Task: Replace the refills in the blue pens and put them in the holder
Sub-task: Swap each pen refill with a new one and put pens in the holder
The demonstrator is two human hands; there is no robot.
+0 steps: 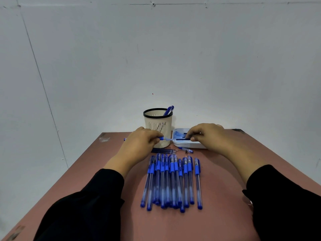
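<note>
Item: left hand (140, 140), centre of the frame, fingers curled round the blue grip end of a pen barrel (162, 138); barrel's open end points right, long axis running left to right across the frame; right hand (206, 134), just right of centre, pinching a dark refill (182, 139) over the white tray (191, 145) of spare refills; refill lies on the same left-right line, its near tip just beside the barrel's mouth; judged step: feeding the refill leftward into the barrel, the two axes needing to stay in line; holder (158, 126), behind the left hand, already carries a pen (169, 110); row of blue pens (172, 180), lower centre, lengthwise toward the viewer; loose refills (165, 150) between row and holder
</note>
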